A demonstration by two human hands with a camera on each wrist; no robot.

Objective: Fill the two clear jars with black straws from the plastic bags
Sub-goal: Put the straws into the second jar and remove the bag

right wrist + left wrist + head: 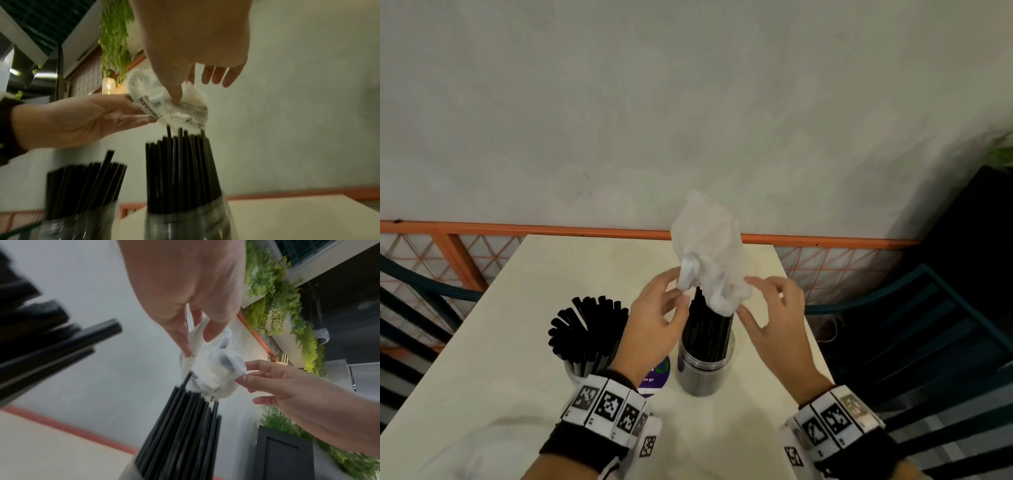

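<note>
A crumpled, translucent white plastic bag [707, 253] sits over the top ends of a tight bundle of thin black straws [710, 330], which stand upright in a clear cylindrical jar [703, 371] on the pale cream table [482, 359]. The bag's lower edge covers only the straw tips; the rest of it rises loosely above them.

The left hand [657, 325] is at the bag's left side, its thumb and forefinger pinching a fold of the plastic near the straw tops. In the right wrist view its fingers [131, 112] lie against the printed part of the bag, where black lettering shows.

The right hand [777, 318] is at the bag's right side. In the left wrist view its thumb and forefinger [244, 378] close on a bunched corner of the plastic, and the other fingers hang relaxed and spread below.

Just to the left stands a second clear jar [577, 371], also on the table, holding more black straws [585, 329] that fan outward at their tops. Between the two jars' bases lies a small round purple sticker or coaster [655, 378] with white print, partly hidden by the left wrist.

Both wrists wear black bands with square black-and-white markers [607, 406]. An orange rail [517, 228] runs behind the table below a plain pale wall, and dark teal chairs [928, 329] stand to either side.
</note>
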